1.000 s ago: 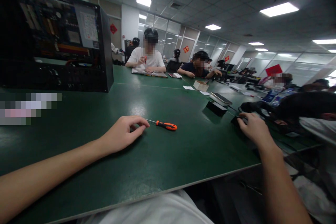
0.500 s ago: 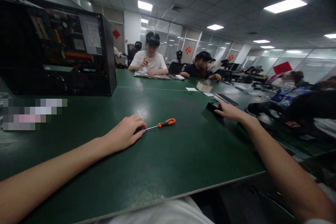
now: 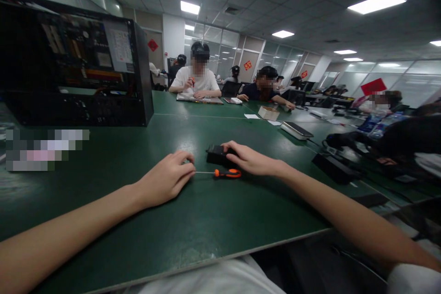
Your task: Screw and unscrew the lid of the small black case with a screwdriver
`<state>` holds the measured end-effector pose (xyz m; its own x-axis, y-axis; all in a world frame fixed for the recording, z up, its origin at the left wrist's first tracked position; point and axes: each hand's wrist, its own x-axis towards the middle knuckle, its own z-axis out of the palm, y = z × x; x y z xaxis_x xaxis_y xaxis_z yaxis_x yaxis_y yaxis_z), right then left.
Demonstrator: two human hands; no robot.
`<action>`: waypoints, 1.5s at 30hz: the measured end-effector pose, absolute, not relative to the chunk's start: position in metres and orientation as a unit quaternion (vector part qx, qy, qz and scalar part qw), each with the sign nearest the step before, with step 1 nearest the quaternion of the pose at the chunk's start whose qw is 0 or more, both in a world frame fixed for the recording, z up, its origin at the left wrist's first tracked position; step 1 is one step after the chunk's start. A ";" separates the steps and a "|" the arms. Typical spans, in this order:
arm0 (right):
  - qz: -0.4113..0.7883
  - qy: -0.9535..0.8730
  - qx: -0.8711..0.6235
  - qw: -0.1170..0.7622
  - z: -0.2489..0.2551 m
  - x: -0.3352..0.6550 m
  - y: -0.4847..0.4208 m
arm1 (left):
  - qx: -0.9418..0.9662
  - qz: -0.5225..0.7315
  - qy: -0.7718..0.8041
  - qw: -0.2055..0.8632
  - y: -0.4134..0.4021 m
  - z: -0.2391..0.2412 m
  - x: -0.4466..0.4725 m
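My left hand (image 3: 168,174) rests on the green table, thumb and fingers closed at the tip of a screwdriver's thin metal shaft; the tip itself is hidden. The screwdriver (image 3: 228,173) lies flat, its orange and black handle pointing right. Just behind that handle, my right hand (image 3: 250,158) grips a small black box-shaped object (image 3: 217,155) from its right side. What kind of object it is, I cannot make out.
At the left stands an open black computer case (image 3: 143,73). A dark-topped flat device (image 3: 296,130), a small open box (image 3: 268,112) and a black block (image 3: 334,167) sit to the right. Two people work across the green table (image 3: 193,239).
My right hand has brought the black box-shaped object leftward from the table's right side to beside the screwdriver. The screwdriver has turned slightly and shifted right. My left hand has barely moved.
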<state>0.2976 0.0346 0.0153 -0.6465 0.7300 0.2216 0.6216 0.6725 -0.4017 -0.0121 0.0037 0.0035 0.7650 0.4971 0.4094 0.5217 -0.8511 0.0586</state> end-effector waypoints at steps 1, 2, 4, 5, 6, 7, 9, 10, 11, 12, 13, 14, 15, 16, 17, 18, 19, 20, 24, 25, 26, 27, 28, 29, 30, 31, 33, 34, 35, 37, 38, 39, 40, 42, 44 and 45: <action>0.168 -0.904 -0.346 0.187 0.016 0.285 0.029 | -0.937 -0.226 -0.265 0.023 0.002 0.004 -0.012; 0.186 -0.913 -0.312 0.188 0.016 0.275 0.023 | -0.937 -0.238 -0.256 0.021 0.000 0.004 -0.012; 0.206 -0.927 -0.255 0.183 0.017 0.263 0.010 | -0.940 -0.250 -0.230 0.021 -0.003 0.006 -0.011; 0.208 -0.932 -0.236 0.179 0.017 0.260 0.004 | -0.944 -0.251 -0.214 0.021 -0.005 0.006 -0.010; 0.204 -0.937 -0.224 0.176 0.018 0.259 -0.001 | -0.947 -0.250 -0.199 0.022 -0.007 0.007 -0.009; 0.198 -0.940 -0.217 0.174 0.018 0.259 -0.006 | -0.951 -0.248 -0.186 0.024 -0.009 0.008 -0.008; 0.182 -0.945 -0.212 0.170 0.018 0.263 -0.011 | -0.953 -0.247 -0.176 0.020 -0.013 0.008 -0.007; 0.174 -0.947 -0.212 0.168 0.018 0.265 -0.012 | -0.952 -0.248 -0.180 0.011 -0.014 0.008 -0.006; 0.163 -0.950 -0.212 0.164 0.019 0.268 -0.011 | -0.947 -0.255 -0.194 -0.010 -0.016 0.008 -0.006; 0.147 -0.953 -0.210 0.160 0.019 0.271 -0.010 | -0.942 -0.261 -0.207 -0.035 -0.017 0.008 -0.005; 0.127 -0.958 -0.207 0.155 0.020 0.274 -0.008 | -0.939 -0.260 -0.216 -0.057 -0.017 0.008 -0.005; 0.104 -0.961 -0.205 0.152 0.021 0.277 -0.007 | -0.936 -0.262 -0.224 -0.075 -0.017 0.008 -0.006; 0.080 -0.965 -0.201 0.151 0.022 0.280 -0.005 | -0.933 -0.263 -0.229 -0.090 -0.017 0.008 -0.006; 0.057 -0.967 -0.195 0.151 0.023 0.283 -0.003 | -0.930 -0.265 -0.233 -0.102 -0.016 0.008 -0.006; 0.036 -0.970 -0.189 0.150 0.024 0.286 -0.002 | -0.927 -0.270 -0.235 -0.111 -0.015 0.008 -0.006; 0.017 -0.971 -0.186 0.150 0.026 0.288 -0.002 | -0.924 -0.275 -0.236 -0.120 -0.014 0.008 -0.007; -0.001 -0.972 -0.184 0.146 0.026 0.290 -0.002 | -0.921 -0.280 -0.236 -0.128 -0.013 0.008 -0.007; -0.021 -0.973 -0.182 0.141 0.027 0.292 -0.002 | -0.919 -0.285 -0.237 -0.135 -0.012 0.008 -0.007; -0.106 -0.972 -0.168 0.124 0.023 0.289 -0.006 | -0.912 -0.299 -0.240 -0.147 -0.011 0.006 -0.008; -0.124 -0.970 -0.163 0.128 0.021 0.287 -0.007 | -0.912 -0.299 -0.240 -0.148 -0.012 0.006 -0.009; -0.136 -0.968 -0.160 0.135 0.019 0.284 -0.008 | -0.912 -0.298 -0.241 -0.148 -0.012 0.006 -0.009; -0.144 -0.966 -0.158 0.145 0.018 0.282 -0.008 | -0.913 -0.295 -0.241 -0.148 -0.012 0.006 -0.010; -0.148 -0.965 -0.152 0.156 0.017 0.280 -0.008 | -0.915 -0.290 -0.240 -0.147 -0.011 0.006 -0.011; -0.150 -0.964 -0.144 0.166 0.017 0.280 -0.008 | -0.917 -0.284 -0.238 -0.147 -0.011 0.006 -0.011; -0.156 -0.963 -0.135 0.175 0.018 0.281 -0.008 | -0.920 -0.278 -0.235 -0.147 -0.010 0.006 -0.012; -0.168 -0.960 -0.127 0.183 0.019 0.284 -0.007 | -0.923 -0.272 -0.229 -0.147 -0.009 0.006 -0.012; -0.207 -0.952 -0.119 0.193 0.024 0.295 -0.004 | -0.929 -0.259 -0.220 -0.148 -0.007 0.007 -0.012; -0.228 -0.946 -0.127 0.193 0.027 0.304 -0.002 | -0.931 -0.251 -0.219 -0.146 -0.007 0.007 -0.012; -0.245 -0.939 -0.146 0.192 0.030 0.315 0.000 | -0.934 -0.242 -0.221 -0.142 -0.006 0.006 -0.012; -0.257 -0.919 -0.226 0.196 0.036 0.343 0.005 | -0.937 -0.225 -0.231 -0.131 -0.005 0.005 -0.011; -0.255 -0.900 -0.285 0.208 0.039 0.360 0.008 | -0.938 -0.218 -0.237 -0.126 -0.005 0.004 -0.011; -0.252 -0.873 -0.352 0.225 0.042 0.380 0.010 | -0.938 -0.216 -0.241 -0.123 -0.005 0.004 -0.011; -0.250 -0.837 -0.419 0.248 0.045 0.402 0.011 | -0.938 -0.218 -0.242 -0.121 -0.005 0.003 -0.011; -0.247 -0.742 -0.546 0.300 0.052 0.453 0.009 | -0.936 -0.230 -0.239 -0.122 -0.006 0.001 -0.012; -0.215 -0.658 -0.652 0.309 0.057 0.509 0.001 | -0.934 -0.238 -0.236 -0.127 -0.006 0.000 -0.012; -0.196 -0.611 -0.702 0.309 0.058 0.538 -0.006 | -0.933 -0.239 -0.237 -0.130 -0.006 0.001 -0.011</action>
